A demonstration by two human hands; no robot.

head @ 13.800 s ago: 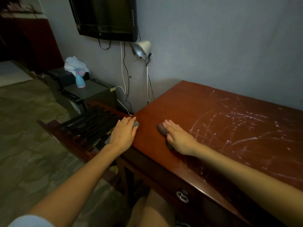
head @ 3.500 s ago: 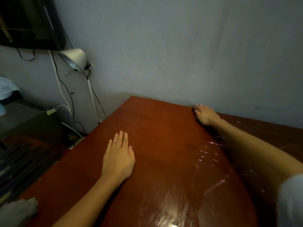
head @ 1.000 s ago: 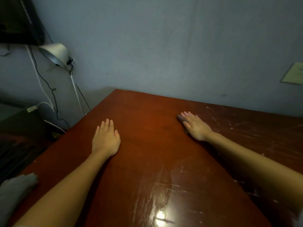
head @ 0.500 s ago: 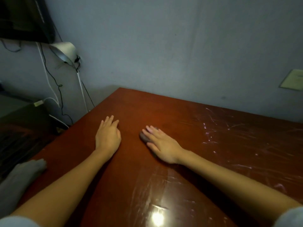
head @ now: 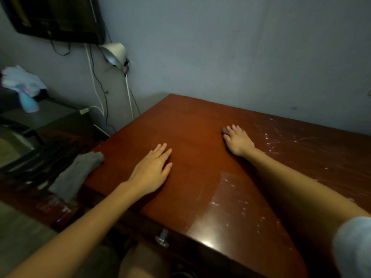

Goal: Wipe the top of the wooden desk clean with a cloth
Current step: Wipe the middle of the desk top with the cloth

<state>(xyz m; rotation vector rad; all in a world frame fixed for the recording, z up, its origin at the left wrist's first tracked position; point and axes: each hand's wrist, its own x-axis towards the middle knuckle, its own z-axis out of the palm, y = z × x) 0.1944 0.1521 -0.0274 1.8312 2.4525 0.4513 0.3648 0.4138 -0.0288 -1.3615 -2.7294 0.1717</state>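
The reddish wooden desk (head: 196, 125) fills the middle and right of the head view. My right hand (head: 237, 142) lies flat, fingers straight, pressing a small dark cloth (head: 224, 131) onto the desk top toward the back; only the cloth's tip shows past my fingertips. Flat on the wood nearer the front left edge rests my left hand (head: 153, 170), fingers straight, holding nothing. White streaks mark the desk surface (head: 285, 137) to the right of my right hand.
A grey cloth (head: 77, 173) hangs over the desk's left corner. Left of the desk stand a dark low cabinet (head: 50, 117) with a blue spray bottle (head: 29, 103), a white lamp (head: 114, 54) on a thin pole, cables and a wall-mounted TV (head: 54, 17). A drawer handle (head: 162, 236) sits below the front edge.
My right hand slid the dark cloth away from my left hand, back and to the right across the desk. My left hand stayed flat in place. The view shifted left.
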